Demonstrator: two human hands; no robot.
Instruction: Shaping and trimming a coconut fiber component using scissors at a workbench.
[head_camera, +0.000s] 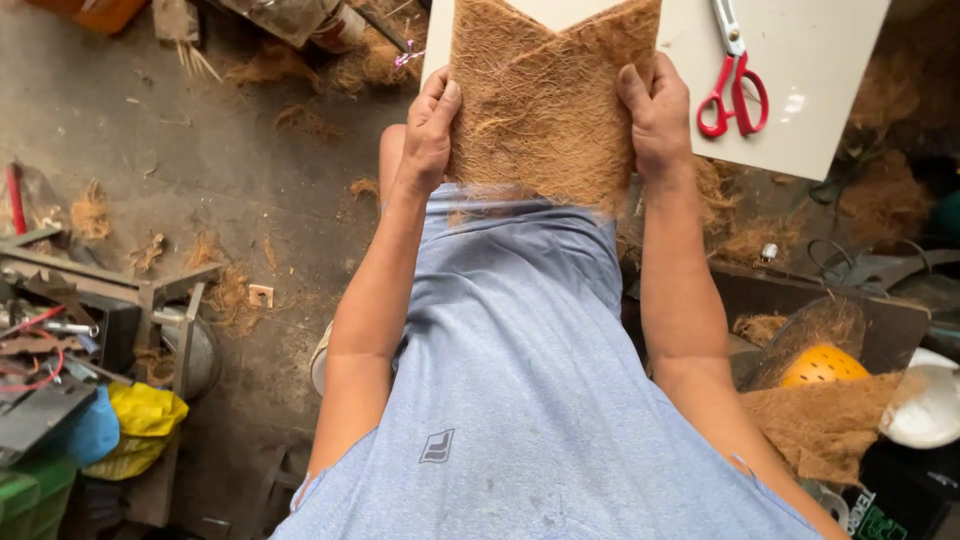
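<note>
Right now both hands grip a brown fibre mat (548, 105) in the upper middle of the frame, one on each side edge. The left hand (430, 130) closes on its left edge, fingers curled over the front, and the right hand (657, 115) pinches the right edge the same way. The mat's long axis runs up and down the frame, its lower frayed edge toward the person's blue shirt (520, 400), its top edge notched in a V and pointing away over a pale counter (810, 110). Red-handled scissors (733, 85) lie on that counter in the upper right, blades pointing away, apart from the mat. Another fibre piece (825, 420) sits at lower right beside a yellow helmet (822, 365).
</note>
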